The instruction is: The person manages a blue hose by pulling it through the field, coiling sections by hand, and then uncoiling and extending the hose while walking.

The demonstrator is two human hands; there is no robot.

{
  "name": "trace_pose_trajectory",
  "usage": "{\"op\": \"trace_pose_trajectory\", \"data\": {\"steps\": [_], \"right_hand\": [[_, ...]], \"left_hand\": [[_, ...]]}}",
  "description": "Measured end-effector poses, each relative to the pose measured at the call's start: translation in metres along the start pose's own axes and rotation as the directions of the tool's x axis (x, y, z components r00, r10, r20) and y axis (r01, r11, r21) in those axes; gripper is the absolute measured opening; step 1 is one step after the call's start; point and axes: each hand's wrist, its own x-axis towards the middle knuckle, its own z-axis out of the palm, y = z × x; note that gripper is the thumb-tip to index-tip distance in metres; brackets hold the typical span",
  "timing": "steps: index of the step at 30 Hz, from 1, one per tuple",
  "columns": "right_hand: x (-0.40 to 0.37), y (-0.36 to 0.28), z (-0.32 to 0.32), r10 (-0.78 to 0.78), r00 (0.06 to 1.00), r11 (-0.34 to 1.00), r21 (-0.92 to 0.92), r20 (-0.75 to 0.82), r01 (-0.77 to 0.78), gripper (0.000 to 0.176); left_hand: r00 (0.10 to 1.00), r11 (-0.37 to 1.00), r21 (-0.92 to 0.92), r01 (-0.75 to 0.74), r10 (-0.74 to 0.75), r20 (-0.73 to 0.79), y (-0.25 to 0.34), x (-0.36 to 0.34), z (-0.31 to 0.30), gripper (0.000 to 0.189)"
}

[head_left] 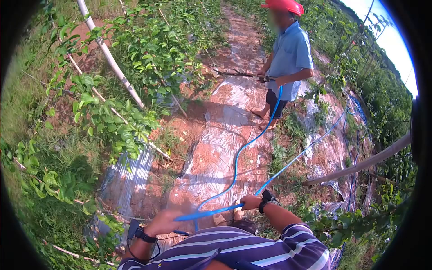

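Note:
A blue hose [211,212] stretches between my two hands in front of my body. My right hand [250,202] is closed around it, with a dark strap and device on the wrist. At the hose's other end of this span, my left hand [165,222] is closed on it, though motion blurs the fingers. From near my hands, loops of the same blue hose run forward over the ground, one up to another person [288,58] and one off to the right.
The other person, in a red hat and blue shirt, holds a dark wand [240,74] joined to the hose. Plastic sheeting [216,153] covers the soil path. Leafy plants on stakes [110,56] line the left; a thick pole [360,166] slants in from the right.

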Motion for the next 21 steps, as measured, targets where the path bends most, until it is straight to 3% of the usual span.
{"op": "trace_pose_trajectory", "data": {"steps": [3, 5, 6, 11, 14, 18, 21], "right_hand": [[-0.028, 0.059, 0.017, 0.244, 0.969, 0.955, -0.183, 0.044, -0.232, 0.045], [-0.038, 0.083, 0.018, 0.366, 0.93, 0.92, -0.148, -0.007, -0.363, 0.046], [-0.05, 0.066, -0.004, 0.363, 0.931, 0.926, -0.101, -0.021, -0.364, 0.038], [-0.05, -0.004, -0.031, 0.479, 0.878, 0.876, 0.073, -0.005, -0.477, 0.056], [-0.05, -0.07, -0.035, 0.35, 0.936, 0.933, 0.101, -0.033, -0.345, 0.055], [-0.046, -0.144, -0.058, 0.174, 0.985, 0.958, 0.233, 0.001, -0.17, 0.049], [-0.049, -0.155, -0.06, 0.03, 0.998, 0.956, 0.293, -0.05, -0.014, 0.045]], "left_hand": [[0.992, 0.997, -0.068, 0.045, -0.053, -0.117, -0.009, -0.028, -0.015, 0.016], [0.973, 0.973, -0.175, 0.152, -0.178, -0.144, -0.02, -0.034, -0.018, 0.016], [0.963, 0.971, -0.118, 0.21, -0.226, -0.145, -0.015, -0.032, -0.02, 0.018], [0.941, 0.992, -0.047, 0.118, -0.127, -0.314, -0.054, -0.014, -0.008, 0.021], [0.902, 0.945, -0.3, 0.127, -0.236, -0.361, -0.08, -0.001, 0.006, 0.018], [0.889, 0.93, -0.36, 0.077, -0.228, -0.398, -0.054, 0.024, -0.002, 0.016], [0.88, 0.879, -0.465, 0.105, -0.3, -0.369, -0.036, 0.042, -0.014, 0.012]]}}
